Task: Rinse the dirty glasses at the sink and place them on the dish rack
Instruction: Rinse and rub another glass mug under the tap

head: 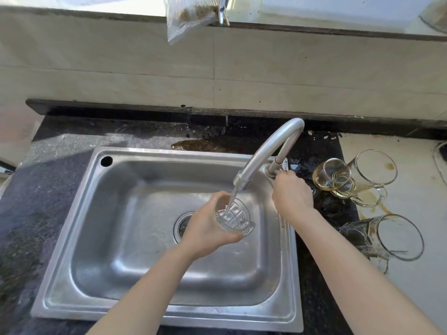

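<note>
My left hand (208, 226) grips a clear glass (235, 217) over the steel sink (101, 238), its mouth tilted up under the tap spout (256, 163). Water runs from the spout into the glass. My right hand (291, 192) grips the tap handle (281, 168) at the tap's base. Three dirty glasses lie on their sides on the counter to the right: a small tumbler (331, 174) holding some yellowish liquid, a mug (373, 175) behind it, and a larger mug (387, 236) nearer me.
Brownish spills stain the light counter (411, 274) under the mugs. A brown puddle (205, 143) lies on the dark counter behind the sink. A plastic bag (186, 18) hangs from the ledge above. The drain (183, 226) sits mid-basin. No dish rack is in view.
</note>
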`<action>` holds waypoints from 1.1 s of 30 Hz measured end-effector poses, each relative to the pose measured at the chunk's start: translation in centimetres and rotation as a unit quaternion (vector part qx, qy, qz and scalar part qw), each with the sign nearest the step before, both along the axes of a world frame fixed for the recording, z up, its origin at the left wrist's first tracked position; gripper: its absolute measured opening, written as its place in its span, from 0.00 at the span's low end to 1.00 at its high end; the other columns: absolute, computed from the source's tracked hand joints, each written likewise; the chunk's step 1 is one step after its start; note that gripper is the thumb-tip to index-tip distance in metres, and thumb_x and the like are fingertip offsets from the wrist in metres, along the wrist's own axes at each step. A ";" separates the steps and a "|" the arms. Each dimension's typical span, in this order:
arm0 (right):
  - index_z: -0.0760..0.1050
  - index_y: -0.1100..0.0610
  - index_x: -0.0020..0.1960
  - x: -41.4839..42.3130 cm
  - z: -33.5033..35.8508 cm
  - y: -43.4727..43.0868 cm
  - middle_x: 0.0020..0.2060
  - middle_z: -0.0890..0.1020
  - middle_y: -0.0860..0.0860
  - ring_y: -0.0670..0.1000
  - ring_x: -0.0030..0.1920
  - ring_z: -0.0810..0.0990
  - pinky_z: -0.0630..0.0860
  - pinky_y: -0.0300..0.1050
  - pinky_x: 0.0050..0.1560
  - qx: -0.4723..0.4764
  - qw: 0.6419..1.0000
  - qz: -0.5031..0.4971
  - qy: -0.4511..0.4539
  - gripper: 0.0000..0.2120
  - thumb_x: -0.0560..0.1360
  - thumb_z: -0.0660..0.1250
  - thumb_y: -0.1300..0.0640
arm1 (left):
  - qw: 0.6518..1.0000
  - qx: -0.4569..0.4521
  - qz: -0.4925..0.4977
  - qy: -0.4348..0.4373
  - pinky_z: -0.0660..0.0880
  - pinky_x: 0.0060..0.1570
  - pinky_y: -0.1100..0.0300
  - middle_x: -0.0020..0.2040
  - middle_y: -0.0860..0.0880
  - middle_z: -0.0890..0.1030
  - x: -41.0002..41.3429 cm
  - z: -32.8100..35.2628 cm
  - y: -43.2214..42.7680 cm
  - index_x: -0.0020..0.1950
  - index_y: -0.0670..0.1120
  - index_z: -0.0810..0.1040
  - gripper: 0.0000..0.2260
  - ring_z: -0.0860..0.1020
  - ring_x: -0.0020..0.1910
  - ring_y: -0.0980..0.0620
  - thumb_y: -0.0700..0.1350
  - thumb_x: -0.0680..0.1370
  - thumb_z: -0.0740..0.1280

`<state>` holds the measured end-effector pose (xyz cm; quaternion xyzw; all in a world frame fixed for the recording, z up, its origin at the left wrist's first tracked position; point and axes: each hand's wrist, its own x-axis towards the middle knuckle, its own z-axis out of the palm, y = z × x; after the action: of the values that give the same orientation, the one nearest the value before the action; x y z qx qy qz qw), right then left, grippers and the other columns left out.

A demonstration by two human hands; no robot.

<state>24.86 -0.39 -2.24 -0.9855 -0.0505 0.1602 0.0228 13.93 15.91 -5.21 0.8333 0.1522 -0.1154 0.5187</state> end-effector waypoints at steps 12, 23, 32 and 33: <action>0.72 0.62 0.60 1.9 1.4 -0.3 0.55 0.77 0.58 0.60 0.56 0.77 0.74 0.50 0.50 -0.004 1.000 -0.010 0.022 0.11 0.77 0.60 0.65 | 0.894 -0.337 0.228 0.188 0.76 0.53 0.53 0.48 0.49 0.85 1.8 -1.3 -0.6 0.60 0.48 0.79 0.33 0.82 0.46 0.50 0.58 0.58 0.78; 0.69 0.55 0.66 -1.6 2.8 -0.7 0.61 0.72 0.53 0.58 0.50 0.79 0.75 0.51 0.46 0.083 0.989 0.088 -0.089 0.18 0.77 0.60 0.64 | 0.716 -0.533 0.373 0.255 0.77 0.39 0.55 0.27 0.42 0.80 3.3 0.8 -2.2 0.45 0.40 0.76 0.17 0.79 0.33 0.44 0.56 0.77 0.64; 0.74 0.58 0.45 -4.1 3.8 0.8 0.45 0.76 0.52 0.54 0.47 0.76 0.73 0.49 0.47 0.143 0.948 0.277 0.071 0.03 0.75 0.62 0.59 | 0.796 -0.437 0.269 0.320 0.78 0.53 0.44 0.39 0.39 0.83 1.3 1.2 -0.8 0.49 0.40 0.78 0.17 0.81 0.41 0.41 0.54 0.76 0.67; 0.73 0.57 0.39 -4.2 3.8 0.6 0.40 0.75 0.51 0.53 0.43 0.75 0.73 0.48 0.44 0.147 0.948 0.269 0.083 0.05 0.74 0.63 0.58 | 0.813 -0.411 0.256 0.323 0.79 0.52 0.44 0.44 0.38 0.82 1.2 1.1 -0.3 0.52 0.40 0.78 0.18 0.81 0.43 0.39 0.55 0.76 0.66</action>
<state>20.69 0.19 1.58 -0.9044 -0.3342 0.2321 0.1280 15.16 15.60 -4.13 0.3882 0.4575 -0.2926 0.7446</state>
